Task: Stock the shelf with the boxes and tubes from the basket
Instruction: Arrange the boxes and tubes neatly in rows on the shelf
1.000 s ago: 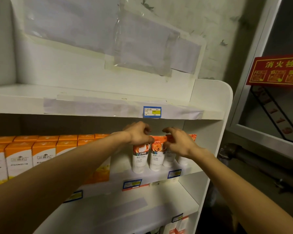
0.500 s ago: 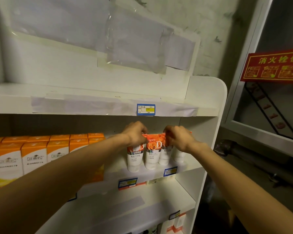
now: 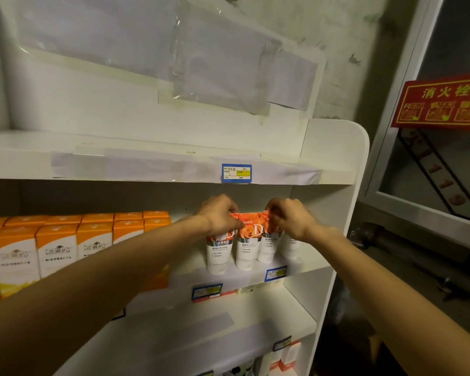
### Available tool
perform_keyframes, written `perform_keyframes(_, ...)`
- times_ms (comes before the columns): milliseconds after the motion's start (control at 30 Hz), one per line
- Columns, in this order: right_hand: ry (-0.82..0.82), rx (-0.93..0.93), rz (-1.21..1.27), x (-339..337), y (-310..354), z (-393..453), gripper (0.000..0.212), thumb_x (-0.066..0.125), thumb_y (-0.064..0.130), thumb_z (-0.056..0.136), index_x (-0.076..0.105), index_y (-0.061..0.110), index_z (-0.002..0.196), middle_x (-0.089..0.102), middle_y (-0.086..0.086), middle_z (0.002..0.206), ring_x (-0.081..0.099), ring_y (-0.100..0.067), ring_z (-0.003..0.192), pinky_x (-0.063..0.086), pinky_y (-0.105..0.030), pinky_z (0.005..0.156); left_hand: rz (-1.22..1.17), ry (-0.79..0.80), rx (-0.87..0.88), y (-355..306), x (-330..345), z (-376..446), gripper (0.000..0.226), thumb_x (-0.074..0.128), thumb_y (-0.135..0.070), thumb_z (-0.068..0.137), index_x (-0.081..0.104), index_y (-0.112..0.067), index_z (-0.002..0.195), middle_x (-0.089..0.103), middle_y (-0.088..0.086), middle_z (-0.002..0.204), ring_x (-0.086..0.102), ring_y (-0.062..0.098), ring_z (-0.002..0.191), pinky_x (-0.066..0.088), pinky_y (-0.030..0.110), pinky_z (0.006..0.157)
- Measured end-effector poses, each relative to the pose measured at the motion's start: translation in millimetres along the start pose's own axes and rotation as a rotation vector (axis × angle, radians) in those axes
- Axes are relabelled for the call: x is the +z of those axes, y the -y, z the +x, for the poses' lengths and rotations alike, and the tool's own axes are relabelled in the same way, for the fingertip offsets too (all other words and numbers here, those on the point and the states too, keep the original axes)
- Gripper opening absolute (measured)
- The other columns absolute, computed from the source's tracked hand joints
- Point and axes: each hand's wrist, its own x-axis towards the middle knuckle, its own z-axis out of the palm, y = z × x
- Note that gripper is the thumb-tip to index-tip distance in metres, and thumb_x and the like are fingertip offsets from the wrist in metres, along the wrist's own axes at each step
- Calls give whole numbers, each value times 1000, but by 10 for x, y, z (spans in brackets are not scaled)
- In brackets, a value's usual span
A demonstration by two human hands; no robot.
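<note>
- A white shelf (image 3: 258, 276) carries a row of tubes (image 3: 246, 246) near its right end, standing upright with their long axes vertical, white caps down on the board and flat orange crimped ends pointing up.
- Four tubes show: three side by side and touching, and a fourth at the far right, mostly hidden behind the right wrist.
- The left hand (image 3: 219, 214) rests on the top of the leftmost tube, its fingers (image 3: 229, 210) curled down and closed over the orange crimp.
- The right hand (image 3: 289, 218) pinches the orange top edge of the third tube, fingers bent tight on it; whether it also touches the fourth tube cannot be told.
- The middle tube, with an orange rose and a large letter D facing outward, stands free between the two hands.
- Orange-and-white boxes (image 3: 56, 248) fill the left part of the same shelf, upright in rows, printed fronts toward the front edge.
- Blue price tags (image 3: 276, 273) sit on the front edge below the tubes.
</note>
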Motion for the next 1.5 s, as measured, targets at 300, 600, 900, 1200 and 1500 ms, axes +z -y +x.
perform_keyframes(300,60,-59,-101,-177,-57,49,22,59,9,90,72,17,106,73,-5,106,67,-27,97,55,-42,86,-13,-2,2,13,-12,-1,27,77,-30,86,75,-14,108,75,6,104,72,22,89,61,42,84)
perform_keyframes(600,35,-41,12,-136,-72,-13,26,58,6,91,73,15,109,73,-4,110,68,-22,101,55,-38,89,-16,14,-28,-12,-10,-6,29,75,-30,88,72,-13,111,74,7,106,72,24,91,60,41,85)
perform_keyframes(900,-90,208,94,-54,-305,-166,48,53,25,81,60,25,128,62,-3,131,56,-29,121,50,-50,98,170,64,-14,-137,-102,48,31,76,-44,83,71,-21,102,75,1,97,71,16,81,61,35,77)
perform_keyframes(1200,6,302,153,-26,-447,-242,66,75,27,81,46,23,141,47,-6,141,38,-28,134,40,-48,111,283,74,145,-568,-10,233,52,71,-54,84,67,-20,123,72,-1,111,69,16,92,59,36,85)
perform_keyframes(1500,-76,650,660,390,-512,-437,103,81,14,79,10,12,154,54,-13,138,54,-33,128,43,-48,105,347,-15,159,-753,258,408,28,73,-40,88,76,-19,106,75,2,99,69,18,86,55,31,74)
